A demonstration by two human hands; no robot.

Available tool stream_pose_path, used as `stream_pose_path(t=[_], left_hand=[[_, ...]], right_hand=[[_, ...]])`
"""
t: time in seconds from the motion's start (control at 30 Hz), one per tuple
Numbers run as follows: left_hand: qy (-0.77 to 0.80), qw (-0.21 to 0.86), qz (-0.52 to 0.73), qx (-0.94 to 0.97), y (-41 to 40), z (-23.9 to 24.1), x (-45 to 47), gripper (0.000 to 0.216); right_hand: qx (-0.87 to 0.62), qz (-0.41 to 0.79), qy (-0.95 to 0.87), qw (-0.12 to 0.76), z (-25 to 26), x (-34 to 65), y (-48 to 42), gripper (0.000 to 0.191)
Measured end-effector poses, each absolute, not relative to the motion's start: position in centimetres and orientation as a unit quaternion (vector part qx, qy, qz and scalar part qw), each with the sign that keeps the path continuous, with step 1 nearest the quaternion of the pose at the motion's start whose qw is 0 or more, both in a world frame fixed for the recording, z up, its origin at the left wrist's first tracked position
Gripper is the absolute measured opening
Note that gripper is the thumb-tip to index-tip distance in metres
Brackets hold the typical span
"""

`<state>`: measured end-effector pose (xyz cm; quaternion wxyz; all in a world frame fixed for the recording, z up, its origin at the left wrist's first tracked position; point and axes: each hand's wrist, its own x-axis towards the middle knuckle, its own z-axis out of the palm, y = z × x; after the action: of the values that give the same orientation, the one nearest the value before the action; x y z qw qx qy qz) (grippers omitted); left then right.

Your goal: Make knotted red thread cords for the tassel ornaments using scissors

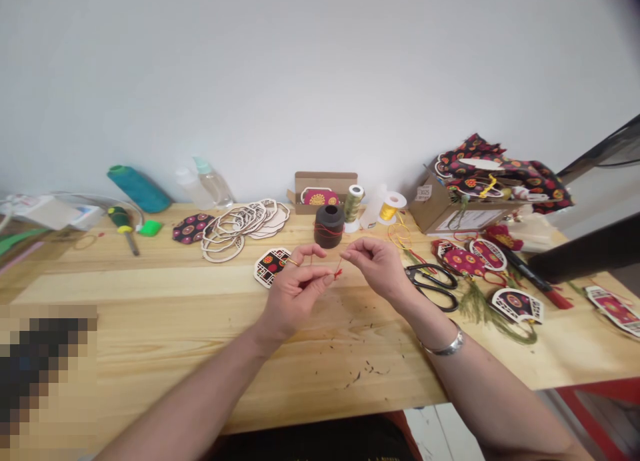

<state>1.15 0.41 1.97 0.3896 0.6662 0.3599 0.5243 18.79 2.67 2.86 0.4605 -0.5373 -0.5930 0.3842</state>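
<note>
A thin red cord [339,273] is held up between my two hands over the middle of the table, with a small knot or loop at its lower end. My left hand [303,284] pinches the knotted part between thumb and finger. Slightly higher, the fingertips of my right hand [373,261] pinch the cord's other stretch. Just behind my left hand lies a patterned ornament [271,267] with a white fretwork edge. Beyond the hands stands a dark spool [329,226] with red cord around it. Black-handled scissors [434,286] lie beside my right wrist.
Pale fretwork frames [240,227] and a screwdriver [123,227] lie to the left. Green thread [353,204] and yellow thread [391,207] stand at the back. A cardboard box [440,204] of fabric, several tasselled ornaments [463,259] and a black post [585,247] are at right.
</note>
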Motion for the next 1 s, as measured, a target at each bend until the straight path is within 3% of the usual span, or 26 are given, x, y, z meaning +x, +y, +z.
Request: stream_pose_path(t=[0.2,0.4,0.63,1.0], left_hand=[[0.376,0.393,0.522,0.657,0.4,1.9,1.0,0.01],[0.424,0.468,0.5,0.593,0.3,2.2,1.1,0.013],[0.46,0.512,0.466,0.557,0.3,2.9,1.2,0.017],[0.432,0.527,0.448,0.579,0.2,2.7,1.2,0.019]], right_hand=[[-0.478,0.366,-0.677,0.424,3.0,19.2,2.4,0.015],[-0.367,0.521,-0.631,0.442,3.5,19.2,1.9,0.024],[-0.35,0.604,-0.564,0.441,3.0,18.6,1.9,0.025],[-0.375,0.63,-0.529,0.427,2.8,17.9,1.6,0.034]])
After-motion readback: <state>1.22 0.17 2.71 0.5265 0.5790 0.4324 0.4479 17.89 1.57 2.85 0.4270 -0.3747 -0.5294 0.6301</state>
